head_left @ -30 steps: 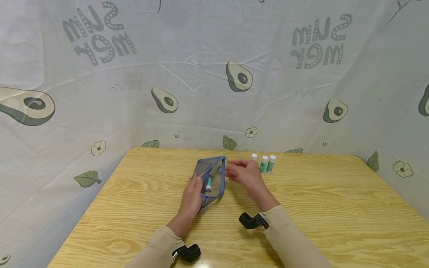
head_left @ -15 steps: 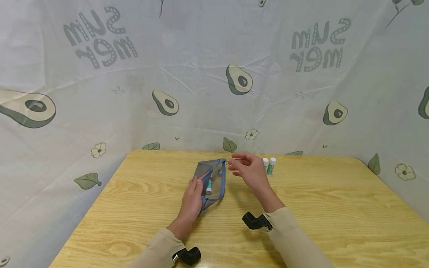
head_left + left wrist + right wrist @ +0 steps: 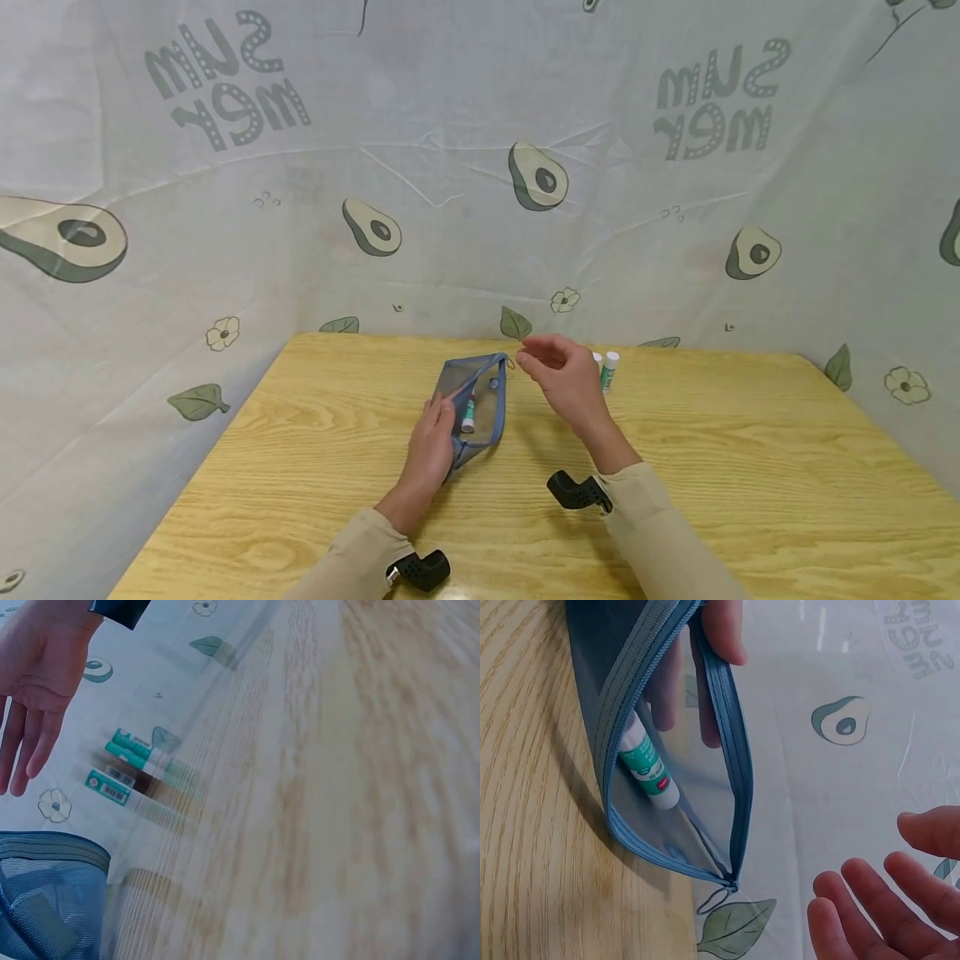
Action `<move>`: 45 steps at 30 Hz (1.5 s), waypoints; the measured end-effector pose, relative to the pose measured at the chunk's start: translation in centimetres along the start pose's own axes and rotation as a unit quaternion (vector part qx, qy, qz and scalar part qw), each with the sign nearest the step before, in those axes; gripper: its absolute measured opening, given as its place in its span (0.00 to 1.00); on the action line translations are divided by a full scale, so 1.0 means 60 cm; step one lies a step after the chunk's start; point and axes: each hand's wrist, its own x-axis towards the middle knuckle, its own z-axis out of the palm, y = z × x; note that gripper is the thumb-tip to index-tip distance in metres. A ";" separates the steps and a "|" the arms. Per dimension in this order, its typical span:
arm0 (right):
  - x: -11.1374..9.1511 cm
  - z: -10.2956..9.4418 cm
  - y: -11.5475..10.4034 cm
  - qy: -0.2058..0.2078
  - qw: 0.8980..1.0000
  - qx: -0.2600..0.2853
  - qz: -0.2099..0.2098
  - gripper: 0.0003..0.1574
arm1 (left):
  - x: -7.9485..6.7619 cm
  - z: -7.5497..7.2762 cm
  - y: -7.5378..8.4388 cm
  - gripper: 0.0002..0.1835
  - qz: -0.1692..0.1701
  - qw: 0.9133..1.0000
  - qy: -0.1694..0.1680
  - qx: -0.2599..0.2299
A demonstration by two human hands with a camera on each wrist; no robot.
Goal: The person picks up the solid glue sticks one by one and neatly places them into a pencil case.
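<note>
A blue mesh zip pouch [image 3: 480, 400] stands on the table with its mouth open. My left hand [image 3: 430, 442] grips its left side, and in the right wrist view a digit [image 3: 724, 630] lies over the zipped rim with others behind the mesh. Inside the pouch lies a glue stick [image 3: 646, 765] with a green label. My right hand [image 3: 566, 379] is held in the air just right of the pouch's zip end, fingers loosely bent and holding nothing. Behind it stand more glue sticks with white caps, such as the rightmost one [image 3: 609, 371]; others are partly hidden.
The wood-grain table [image 3: 720, 467] extends to both sides. A pale printed cloth [image 3: 465, 167] hangs behind it and at the sides. In the left wrist view, several glue sticks [image 3: 107, 787] stand close together near the table's back edge.
My right hand has drawn slightly right and up from the pouch's zip end, now covering more of the glue sticks behind it. The left hand and pouch stay put.
</note>
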 end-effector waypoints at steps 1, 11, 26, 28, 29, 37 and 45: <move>0.000 0.000 0.000 -0.002 1.000 -0.006 -0.001 0.19 | 0.001 0.000 0.000 0.31 0.000 1.000 -0.001 -0.001; 0.000 -0.001 0.001 -0.008 0.999 -0.051 -0.005 0.17 | 0.001 0.001 0.000 0.29 0.002 1.000 0.001 0.002; 0.003 -0.008 0.000 -0.002 0.998 -0.042 -0.044 0.23 | 0.003 -0.001 0.002 0.29 -0.004 1.000 0.000 0.011; 0.004 -0.011 0.001 -0.002 0.998 -0.041 -0.044 0.22 | 0.002 -0.001 0.003 0.30 -0.005 1.000 0.000 0.010; 0.004 -0.012 0.001 -0.003 0.998 -0.041 -0.044 0.22 | 0.002 0.000 0.004 0.30 -0.003 1.000 0.001 0.010; 0.007 -0.040 0.000 0.010 0.999 -0.035 -0.027 0.23 | 0.002 0.003 0.003 0.30 -0.002 1.000 -0.003 0.004; 0.013 -0.084 -0.003 0.035 0.998 0.052 0.003 0.25 | 0.003 0.001 0.001 0.30 -0.003 1.000 0.000 0.008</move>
